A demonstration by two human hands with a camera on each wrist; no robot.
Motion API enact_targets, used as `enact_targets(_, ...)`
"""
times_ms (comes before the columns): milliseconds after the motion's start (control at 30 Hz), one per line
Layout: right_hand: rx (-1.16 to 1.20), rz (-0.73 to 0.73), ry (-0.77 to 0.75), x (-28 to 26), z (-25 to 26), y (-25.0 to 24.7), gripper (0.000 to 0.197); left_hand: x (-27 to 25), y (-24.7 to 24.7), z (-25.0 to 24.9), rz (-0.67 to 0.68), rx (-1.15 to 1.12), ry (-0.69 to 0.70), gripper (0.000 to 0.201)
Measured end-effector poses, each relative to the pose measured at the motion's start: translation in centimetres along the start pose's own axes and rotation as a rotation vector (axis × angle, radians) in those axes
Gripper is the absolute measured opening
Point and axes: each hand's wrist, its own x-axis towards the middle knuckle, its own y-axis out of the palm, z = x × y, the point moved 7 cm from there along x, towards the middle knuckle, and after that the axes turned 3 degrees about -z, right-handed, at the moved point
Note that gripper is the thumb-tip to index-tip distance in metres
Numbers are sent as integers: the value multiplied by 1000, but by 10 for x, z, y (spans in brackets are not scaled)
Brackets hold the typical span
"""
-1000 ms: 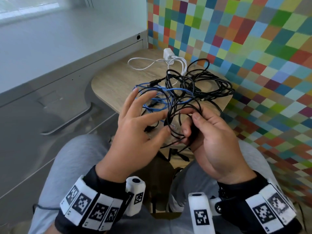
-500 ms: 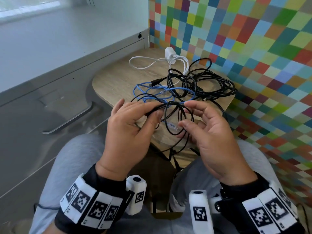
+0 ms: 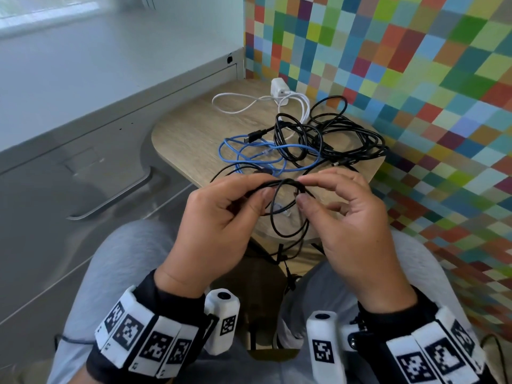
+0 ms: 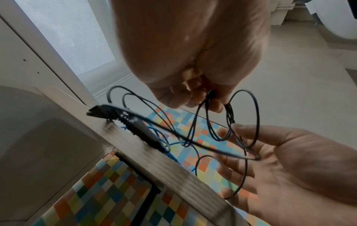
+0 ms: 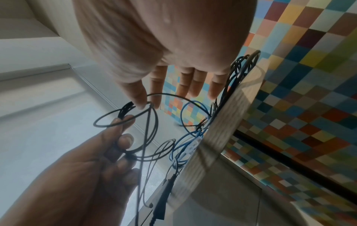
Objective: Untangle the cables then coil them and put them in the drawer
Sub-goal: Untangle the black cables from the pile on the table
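A thin black cable (image 3: 285, 180) hangs in a few loose loops between my hands, just above the near edge of the small wooden table (image 3: 194, 128). My left hand (image 3: 266, 187) pinches the loops between thumb and curled fingers; the left wrist view shows that left hand (image 4: 193, 94) gripping the strands. My right hand (image 3: 303, 191) pinches the same cable (image 5: 125, 107) between thumb and forefinger, its other fingers held straight. On the table lie a blue cable (image 3: 249, 153), a pile of thicker black cables (image 3: 346, 134) and a white charger (image 3: 278, 88) with its lead, partly entangled.
A grey cabinet with shut drawer fronts and a recessed handle (image 3: 110, 200) stands to the left. A wall of coloured squares (image 3: 415, 79) runs along the table's right side and back. My knees sit under the table's near edge.
My left hand, spread open a second ago, now pinches the thin black loops. My right hand has let go of the bunched loops and holds them by thumb and forefinger.
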Motion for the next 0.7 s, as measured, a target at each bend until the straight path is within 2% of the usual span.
enact_targets(133, 45, 1, -91, -1, 9, 2, 17, 0, 5, 0, 51, 2, 13, 23)
enact_targets(267, 70, -8, -122, 0, 10, 1, 16, 1, 3, 2, 38, 30, 29, 19)
enact_targets(433, 77, -19, -100, 0, 6, -2, 19, 0, -4, 16, -31, -60, -112, 14)
enact_targets(567, 31, -24, -105, 0, 5, -5, 20, 0, -4, 19, -18, -133, -185, 6)
enact_targets(633, 70, -34, -60, 1, 1, -8, 18, 3, -9, 22, -54, -208, -224, 4)
enact_targets(700, 135, -87, -3, 3, -4, -15, 17, 7, -17, 28, -116, -258, -258, 10)
